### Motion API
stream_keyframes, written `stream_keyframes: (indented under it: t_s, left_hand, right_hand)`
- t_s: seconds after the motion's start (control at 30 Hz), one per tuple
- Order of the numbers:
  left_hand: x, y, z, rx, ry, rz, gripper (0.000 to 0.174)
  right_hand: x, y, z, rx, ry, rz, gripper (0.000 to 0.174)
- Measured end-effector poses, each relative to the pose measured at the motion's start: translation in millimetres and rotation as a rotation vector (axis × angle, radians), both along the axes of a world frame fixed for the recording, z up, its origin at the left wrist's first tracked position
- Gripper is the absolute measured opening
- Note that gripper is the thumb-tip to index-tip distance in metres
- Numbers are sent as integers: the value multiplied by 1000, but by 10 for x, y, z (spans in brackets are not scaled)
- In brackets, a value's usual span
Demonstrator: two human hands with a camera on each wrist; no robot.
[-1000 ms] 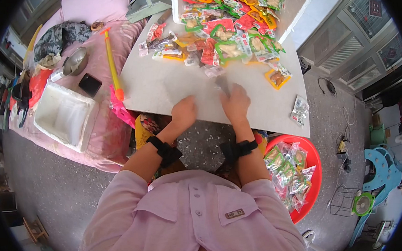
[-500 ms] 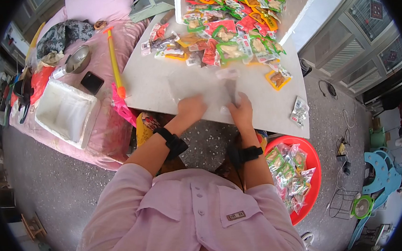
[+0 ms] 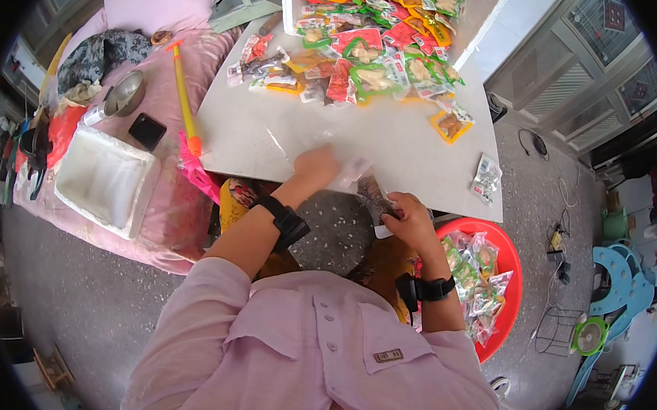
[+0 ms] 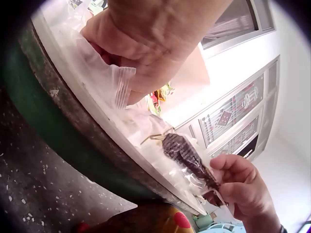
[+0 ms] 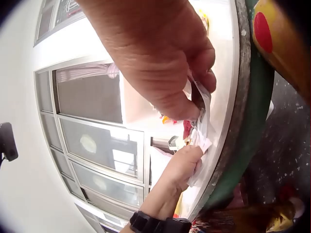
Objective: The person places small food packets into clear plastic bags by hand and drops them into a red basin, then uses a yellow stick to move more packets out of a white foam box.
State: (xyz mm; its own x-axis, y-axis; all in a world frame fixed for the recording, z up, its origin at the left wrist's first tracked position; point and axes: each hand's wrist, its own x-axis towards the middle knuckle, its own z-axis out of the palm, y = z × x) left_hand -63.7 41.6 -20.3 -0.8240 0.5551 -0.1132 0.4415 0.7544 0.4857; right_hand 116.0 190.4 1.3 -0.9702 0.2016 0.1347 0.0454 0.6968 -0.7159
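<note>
While the dark pack [image 3: 373,193] is being pinched at one end by the right hand [image 3: 413,218], over the near edge of the desk [image 3: 247,134], seemingly leaving the other free, a clear bag [image 4: 121,87] is being gripped by the curled left hand [image 3: 317,168]. Beyond, more packs [image 3: 371,80] are being held by the box [image 3: 492,22], seemingly for easy reach.

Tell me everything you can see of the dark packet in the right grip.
The packet is clear, wrinkled, shiny and plastic-looking, with long, dark brown, ridged contents. It slants at the near edge of the table, pinched close to one end by the right grip; its other end points toward the left grip. Contact with table or left grip is unclear.
</note>
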Motion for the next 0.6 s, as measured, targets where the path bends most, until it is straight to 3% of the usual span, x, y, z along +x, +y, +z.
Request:
stream_keyframes:
  t_s: [0.2, 0.37, 0.6]
  left_hand:
    - [-5, -91, 36, -9, -30, -37, 19]
    - [92, -196, 25, 51, 109, -89, 14]
    - [179, -166, 118, 106, 187, -124, 14]
  right_hand:
    - [-192, 157, -67, -139, -79, 86, 37]
    - [-329, 209, -7, -152, -108, 160, 38]
    - [-662, 127, -95, -392, -190, 120, 36]
